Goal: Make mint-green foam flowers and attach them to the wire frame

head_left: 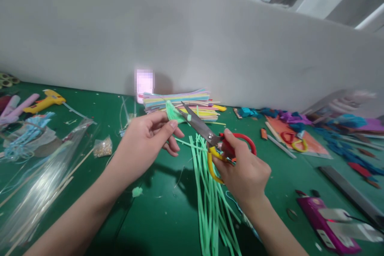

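My left hand [153, 132] pinches a small light-green fuzzy piece [174, 113] between thumb and fingers, above the middle of the table. In my right hand [244, 164] are scissors [200, 126] with one red and one yellow handle. Their blades are parted and point to the upper left, with the tips right at the green piece. A tiny green bit shows by the blades; whether it is attached I cannot tell. Beneath the scissors lies a bundle of long green pipe cleaners [210, 204]. A small green tuft [137, 191] rests on the table below my left hand.
Multicoloured pipe cleaners [177, 100] are stacked at the back by a glowing phone [144, 84]. At left lie a yellow glue gun [46, 102], a bag of beads [103, 147] and clear wrapping [51, 184]. At right are another pair of scissors [299, 145] and a magenta power strip [327, 222].
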The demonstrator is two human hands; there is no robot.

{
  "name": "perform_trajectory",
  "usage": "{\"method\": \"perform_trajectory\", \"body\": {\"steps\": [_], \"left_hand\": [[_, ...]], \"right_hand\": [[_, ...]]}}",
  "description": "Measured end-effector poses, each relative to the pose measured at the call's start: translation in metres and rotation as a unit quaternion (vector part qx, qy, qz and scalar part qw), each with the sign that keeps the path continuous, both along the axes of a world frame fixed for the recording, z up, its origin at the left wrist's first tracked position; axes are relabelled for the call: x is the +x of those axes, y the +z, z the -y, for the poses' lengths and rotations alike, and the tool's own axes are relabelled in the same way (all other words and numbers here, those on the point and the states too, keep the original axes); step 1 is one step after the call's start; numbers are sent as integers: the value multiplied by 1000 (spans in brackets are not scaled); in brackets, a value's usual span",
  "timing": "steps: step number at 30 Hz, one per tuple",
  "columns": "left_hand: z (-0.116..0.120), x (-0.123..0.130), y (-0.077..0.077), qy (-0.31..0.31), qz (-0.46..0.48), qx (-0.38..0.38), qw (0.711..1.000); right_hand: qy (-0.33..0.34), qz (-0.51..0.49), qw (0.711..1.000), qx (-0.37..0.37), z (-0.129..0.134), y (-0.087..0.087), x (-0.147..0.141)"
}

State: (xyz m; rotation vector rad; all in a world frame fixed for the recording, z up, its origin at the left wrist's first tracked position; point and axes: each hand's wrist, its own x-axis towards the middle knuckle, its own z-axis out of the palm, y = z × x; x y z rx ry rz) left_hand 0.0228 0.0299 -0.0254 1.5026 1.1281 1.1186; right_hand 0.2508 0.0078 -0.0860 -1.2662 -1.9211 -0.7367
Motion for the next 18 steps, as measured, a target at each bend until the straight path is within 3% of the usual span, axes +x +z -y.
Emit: {"method": "perform_trajectory", "body": {"steps": [5,9,13,18], "left_hand": [[-2,0,-3,-5,6,-12,1000],[-4,1,-3,4,6,-17,1000],[-2,-2,2,9,-24,10,1000],[7,-8,15,-28,-80,50,995]], "right_hand": [[9,4,1000,5,-1,-5,2],[7,-67,998,-16,-2,-11,2],[-39,-174,970,-165,-8,-3,4],[-44,-99,937,-332,-20,-6,4]]}}
